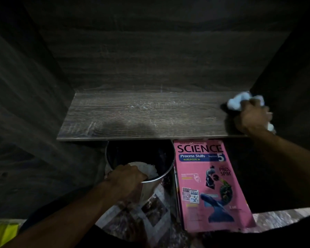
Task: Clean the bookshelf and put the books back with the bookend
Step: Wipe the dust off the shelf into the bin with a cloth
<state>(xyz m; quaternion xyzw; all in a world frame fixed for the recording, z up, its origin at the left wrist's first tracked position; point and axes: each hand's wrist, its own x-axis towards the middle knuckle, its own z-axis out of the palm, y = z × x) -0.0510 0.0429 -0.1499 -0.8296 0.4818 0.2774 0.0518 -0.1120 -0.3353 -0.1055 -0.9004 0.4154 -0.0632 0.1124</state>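
At the near left corner lies a yellow thing (2, 231), too blurred to name. The left hand (125, 179) reaches in from the near left and clenches the near rim of a round metal bin (169, 170), which stands on the patterned floor (150, 213) just below the shelf's front edge. A white crumpled wad (148, 169) sits at the fingertips inside the rim; whether the fingers also pinch it cannot be told.

Above, the dark wooden shelf board (132, 113) runs left to right, with pale smears across its middle.

To the right of the bin a pink science book (209, 185) lies flat on the floor, cover up. Its long axis runs near to far, its near end leaning slightly right, and its title end points far, just under the shelf edge.

At the shelf's far right corner the right hand (252, 119) grasps a bunched white cloth (238, 101) and presses it onto the board.
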